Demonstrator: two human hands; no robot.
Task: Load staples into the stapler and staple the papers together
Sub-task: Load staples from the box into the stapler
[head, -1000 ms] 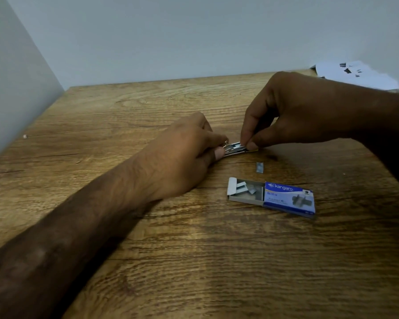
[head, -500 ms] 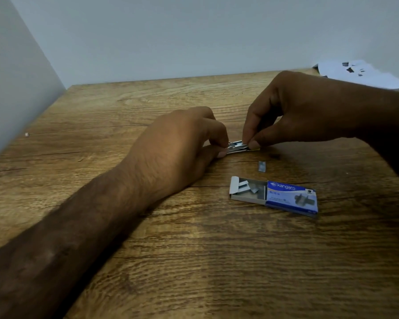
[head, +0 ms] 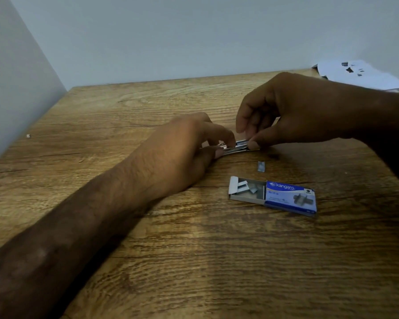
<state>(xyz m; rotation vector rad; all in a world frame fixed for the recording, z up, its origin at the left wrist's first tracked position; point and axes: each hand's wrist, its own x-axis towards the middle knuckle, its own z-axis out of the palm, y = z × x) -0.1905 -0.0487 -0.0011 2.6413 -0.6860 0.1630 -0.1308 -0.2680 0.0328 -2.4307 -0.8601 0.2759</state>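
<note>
A small metal stapler [head: 236, 147] lies low over the wooden table [head: 194, 261], mostly hidden between my hands. My left hand [head: 180, 155] grips its left end, thumb and fingers closed around it. My right hand [head: 286, 111] pinches the right end between thumb and fingertips; whether a staple strip is under those fingers is hidden. A short loose strip of staples [head: 261, 166] lies on the table just in front. The blue Kangaro staple box [head: 286, 196] sits nearer me, its grey tray slid out to the left with several staple pieces inside. The white papers [head: 359, 73] lie at the far right corner.
Pale walls close the table off at the back and along the left side. A tiny white speck [head: 28, 135] lies near the left wall. My left forearm crosses the table from the lower left.
My left hand has slid slightly right along the stapler and its fingers have curled further over it. My right hand keeps its pinch on the right end. Box and loose strip stay put.
</note>
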